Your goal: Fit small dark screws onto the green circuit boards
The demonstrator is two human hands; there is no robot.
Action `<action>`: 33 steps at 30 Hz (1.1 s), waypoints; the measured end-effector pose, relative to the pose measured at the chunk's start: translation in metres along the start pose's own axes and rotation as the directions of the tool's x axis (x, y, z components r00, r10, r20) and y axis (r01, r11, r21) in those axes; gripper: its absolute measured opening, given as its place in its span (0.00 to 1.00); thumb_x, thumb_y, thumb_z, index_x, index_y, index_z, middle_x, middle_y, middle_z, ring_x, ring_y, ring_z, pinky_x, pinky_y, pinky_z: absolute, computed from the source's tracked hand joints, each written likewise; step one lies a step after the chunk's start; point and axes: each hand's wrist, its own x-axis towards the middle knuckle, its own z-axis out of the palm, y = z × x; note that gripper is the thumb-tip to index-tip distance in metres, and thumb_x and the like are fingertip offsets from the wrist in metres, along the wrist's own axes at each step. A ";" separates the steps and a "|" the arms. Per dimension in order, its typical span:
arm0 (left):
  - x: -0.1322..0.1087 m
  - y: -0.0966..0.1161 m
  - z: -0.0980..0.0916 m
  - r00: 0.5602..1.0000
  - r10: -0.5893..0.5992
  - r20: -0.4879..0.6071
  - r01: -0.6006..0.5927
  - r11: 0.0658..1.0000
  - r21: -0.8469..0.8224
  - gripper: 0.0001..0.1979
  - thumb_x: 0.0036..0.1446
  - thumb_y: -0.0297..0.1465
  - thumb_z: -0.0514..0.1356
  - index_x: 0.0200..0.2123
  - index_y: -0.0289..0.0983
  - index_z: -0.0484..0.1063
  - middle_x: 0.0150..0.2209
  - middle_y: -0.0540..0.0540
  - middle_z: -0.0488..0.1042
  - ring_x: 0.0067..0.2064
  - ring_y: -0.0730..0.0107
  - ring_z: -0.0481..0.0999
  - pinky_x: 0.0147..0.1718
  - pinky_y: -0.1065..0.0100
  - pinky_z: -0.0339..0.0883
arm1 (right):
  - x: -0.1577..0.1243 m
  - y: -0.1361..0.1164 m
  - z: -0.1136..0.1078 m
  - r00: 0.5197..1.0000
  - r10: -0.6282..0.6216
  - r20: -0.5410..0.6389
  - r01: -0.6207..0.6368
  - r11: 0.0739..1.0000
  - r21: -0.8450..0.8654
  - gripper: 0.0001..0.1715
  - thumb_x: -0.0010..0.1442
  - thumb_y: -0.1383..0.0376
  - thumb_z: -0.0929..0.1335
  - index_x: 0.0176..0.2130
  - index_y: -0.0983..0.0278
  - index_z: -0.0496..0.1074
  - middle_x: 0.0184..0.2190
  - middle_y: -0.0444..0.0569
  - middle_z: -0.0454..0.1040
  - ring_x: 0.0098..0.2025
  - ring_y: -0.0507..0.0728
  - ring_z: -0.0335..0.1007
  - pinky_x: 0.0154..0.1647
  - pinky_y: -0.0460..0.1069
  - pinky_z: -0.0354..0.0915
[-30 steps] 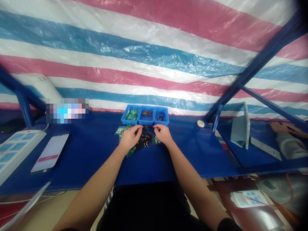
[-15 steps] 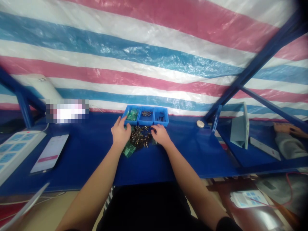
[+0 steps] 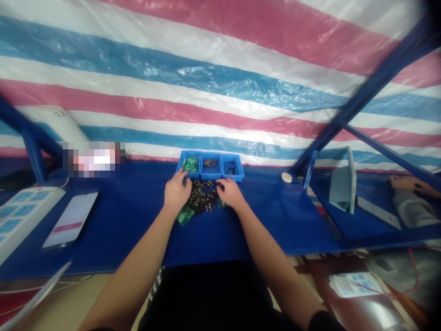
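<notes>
My left hand (image 3: 177, 192) is at the front left corner of a blue three-part tray (image 3: 211, 176). Its fingers are apart, with the tips by the compartment of green circuit boards (image 3: 190, 163); nothing shows in its grasp. My right hand (image 3: 232, 193) rests with curled fingers at the right side of a pile of small metal-and-black parts (image 3: 200, 196); what its fingers hold, if anything, is hidden. More green boards (image 3: 186, 215) lie below my left hand. Small metal parts (image 3: 210, 163) fill the middle compartment, and dark pieces (image 3: 232, 170) lie in the right one.
On the left are a phone (image 3: 70, 219) and a white power strip (image 3: 24, 216). A round pale object (image 3: 286, 177) sits to the right. Beyond the blue frame bar stand a tablet-like stand (image 3: 342, 181), another phone (image 3: 378, 212) and another person's hand (image 3: 403, 183).
My left hand has drawn back slightly and to the right from the left compartment. The tray has shifted a little to the right. My right hand has hardly moved.
</notes>
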 end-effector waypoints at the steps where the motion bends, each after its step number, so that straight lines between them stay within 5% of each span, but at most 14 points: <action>1: 0.000 0.000 0.000 1.000 -0.002 0.011 0.002 1.000 0.007 0.18 0.60 0.33 0.55 0.53 0.38 0.72 0.61 0.40 0.66 0.56 0.52 0.73 0.57 0.53 0.65 | 0.000 0.000 0.000 1.000 0.003 0.000 -0.003 1.000 0.005 0.16 0.62 0.64 0.64 0.49 0.62 0.74 0.39 0.53 0.73 0.43 0.60 0.67 0.49 0.54 0.63; 7: -0.001 0.000 0.004 1.000 0.012 0.027 -0.014 0.998 0.064 0.20 0.61 0.32 0.54 0.56 0.39 0.69 0.62 0.40 0.65 0.60 0.50 0.68 0.59 0.49 0.61 | 0.002 0.002 0.003 0.999 0.047 -0.023 -0.046 0.998 0.049 0.08 0.58 0.69 0.65 0.37 0.63 0.74 0.35 0.52 0.73 0.42 0.59 0.68 0.47 0.52 0.65; 15: -0.004 -0.003 0.007 0.999 0.033 -0.021 -0.031 0.997 0.071 0.22 0.61 0.31 0.54 0.59 0.39 0.67 0.62 0.40 0.65 0.64 0.46 0.61 0.61 0.44 0.54 | 0.000 0.004 -0.005 0.983 0.101 -0.151 -0.054 0.956 0.287 0.10 0.59 0.66 0.66 0.40 0.63 0.76 0.36 0.50 0.76 0.35 0.55 0.72 0.43 0.50 0.69; 19: -0.003 -0.004 0.007 1.000 0.028 -0.003 -0.028 0.997 0.065 0.21 0.60 0.30 0.55 0.57 0.39 0.69 0.63 0.40 0.64 0.64 0.44 0.60 0.61 0.42 0.53 | 0.001 0.000 -0.011 0.967 0.112 -0.228 -0.022 0.931 0.365 0.10 0.59 0.64 0.66 0.38 0.62 0.77 0.38 0.49 0.77 0.40 0.56 0.74 0.45 0.50 0.70; 28: -0.002 -0.004 0.007 1.000 0.022 0.003 -0.022 0.997 0.070 0.20 0.60 0.31 0.55 0.55 0.37 0.70 0.63 0.37 0.63 0.63 0.45 0.62 0.61 0.44 0.55 | 0.002 -0.004 -0.012 0.970 0.126 -0.206 -0.023 0.899 0.437 0.09 0.57 0.63 0.68 0.36 0.63 0.78 0.37 0.49 0.78 0.39 0.55 0.74 0.43 0.50 0.70; 33: -0.006 0.009 0.004 0.983 0.142 -0.119 -0.132 0.987 0.090 0.17 0.60 0.31 0.56 0.52 0.40 0.72 0.61 0.39 0.66 0.65 0.46 0.59 0.61 0.42 0.50 | 0.001 -0.012 -0.012 0.965 0.228 -0.127 -0.087 0.740 0.667 0.12 0.52 0.60 0.72 0.37 0.64 0.77 0.34 0.49 0.78 0.36 0.56 0.75 0.40 0.51 0.72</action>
